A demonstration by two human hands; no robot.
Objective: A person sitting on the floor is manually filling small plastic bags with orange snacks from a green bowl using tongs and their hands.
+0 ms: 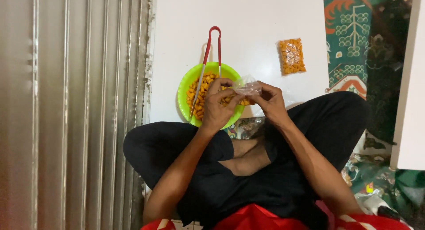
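Here, in the head view, the left hand (pixel 216 107) and right hand (pixel 269 102) both pinch a thin, crinkly clear plastic bag (pixel 246 85) just above the green plate (pixel 185 87) of orange snack cubes. Holding its mouth taut should help. Red-handled tongs (pixel 208 57) rest on the plate; a filled packet (pixel 291 56) lies apart.

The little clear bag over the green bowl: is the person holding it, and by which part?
Yes. Both hands, left hand and right hand, pinch the small clear plastic bag at its lower edge, fingers bunched beneath it.
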